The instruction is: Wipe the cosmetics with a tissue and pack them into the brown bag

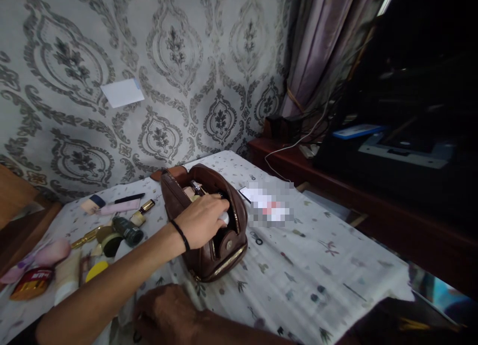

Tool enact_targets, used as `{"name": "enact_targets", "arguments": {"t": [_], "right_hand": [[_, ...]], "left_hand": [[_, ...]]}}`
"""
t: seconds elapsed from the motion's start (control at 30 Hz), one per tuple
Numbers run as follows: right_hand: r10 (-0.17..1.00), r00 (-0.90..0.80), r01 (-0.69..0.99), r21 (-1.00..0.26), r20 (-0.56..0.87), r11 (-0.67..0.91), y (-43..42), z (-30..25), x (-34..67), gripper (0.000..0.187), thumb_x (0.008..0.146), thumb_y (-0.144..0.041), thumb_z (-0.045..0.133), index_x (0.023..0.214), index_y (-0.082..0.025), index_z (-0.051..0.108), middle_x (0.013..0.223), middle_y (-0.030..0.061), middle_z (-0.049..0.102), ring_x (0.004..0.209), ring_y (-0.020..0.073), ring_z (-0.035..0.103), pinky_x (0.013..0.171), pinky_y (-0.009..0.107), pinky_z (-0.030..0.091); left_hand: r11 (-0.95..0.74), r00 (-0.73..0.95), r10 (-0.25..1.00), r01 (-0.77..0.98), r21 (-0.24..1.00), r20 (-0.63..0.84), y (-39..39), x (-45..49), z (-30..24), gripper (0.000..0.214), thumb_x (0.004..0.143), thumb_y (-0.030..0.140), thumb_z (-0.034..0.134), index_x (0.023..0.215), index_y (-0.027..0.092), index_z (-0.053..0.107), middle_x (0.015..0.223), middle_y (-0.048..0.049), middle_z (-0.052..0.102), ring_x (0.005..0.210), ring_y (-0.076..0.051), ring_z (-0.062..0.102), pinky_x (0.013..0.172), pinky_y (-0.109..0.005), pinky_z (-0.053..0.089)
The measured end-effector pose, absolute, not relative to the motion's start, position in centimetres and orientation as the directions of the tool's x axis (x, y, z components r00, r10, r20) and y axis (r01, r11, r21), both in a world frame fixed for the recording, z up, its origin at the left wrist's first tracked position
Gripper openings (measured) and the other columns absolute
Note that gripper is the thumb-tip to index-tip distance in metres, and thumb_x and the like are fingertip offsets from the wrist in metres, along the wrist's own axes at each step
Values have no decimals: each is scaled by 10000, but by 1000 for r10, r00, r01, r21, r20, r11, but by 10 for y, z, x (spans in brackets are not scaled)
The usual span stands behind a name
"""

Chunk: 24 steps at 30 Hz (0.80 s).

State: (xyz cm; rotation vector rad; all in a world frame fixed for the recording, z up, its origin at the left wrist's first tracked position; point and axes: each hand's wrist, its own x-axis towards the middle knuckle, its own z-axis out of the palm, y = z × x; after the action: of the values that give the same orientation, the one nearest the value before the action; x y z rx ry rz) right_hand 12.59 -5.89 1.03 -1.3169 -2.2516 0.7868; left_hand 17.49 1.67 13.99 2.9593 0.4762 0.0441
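My left hand (pixel 203 219), with a black band at the wrist, reaches from the left into an open brown makeup bag (pixel 233 253). Its fingers are closed on a white rounded item (pixel 224 218), mostly hidden by the hand and bag. Other small cosmetics (pixel 196 187) show inside, behind the knuckles. The bag stands with its zipped opening spread and a snap flap folded at the near side. My right hand (pixel 164 307) rests low on the cloth in front of the bag, its fingers curled; what they hold, if anything, is hidden.
Left of the bag lie a dark green tube (pixel 127 230), a red and gold jar (pixel 33 284), a pale tube (pixel 68 275) and several other cosmetics. A phone (pixel 267 203), partly blurred, lies to the right. Beyond the table edge is a dark red desk (pixel 278 158) with a cable.
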Motion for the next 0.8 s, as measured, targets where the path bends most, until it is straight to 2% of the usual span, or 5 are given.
{"name": "enact_targets", "arguments": {"t": [0.33,0.6,0.8], "right_hand": [[878,-468,633,-657,97,410,-59,5,125,197,868,-263,567,1003,-203,698,995,35,764,901,192,703,699,232,468],[893,-443,645,-665,76,376,-60,7,124,177,849,-253,588,976,-212,704,982,24,769,890,191,709,658,232,447],[889,-449,635,-669,90,388,-60,6,125,187,862,-245,572,993,-199,698,1002,34,766,913,194,710,675,229,447]], "left_hand": [[-954,951,283,293,65,-126,15,177,161,54,858,148,622,869,150,675,972,-87,632,961,-249,620,867,-356,472],[-970,970,230,235,67,-80,18,177,144,65,845,124,603,882,140,653,990,-94,627,968,-255,629,862,-358,493],[-961,963,260,265,82,-64,15,175,149,155,830,104,603,978,145,623,1049,-98,626,1021,-259,618,884,-368,489]]}}
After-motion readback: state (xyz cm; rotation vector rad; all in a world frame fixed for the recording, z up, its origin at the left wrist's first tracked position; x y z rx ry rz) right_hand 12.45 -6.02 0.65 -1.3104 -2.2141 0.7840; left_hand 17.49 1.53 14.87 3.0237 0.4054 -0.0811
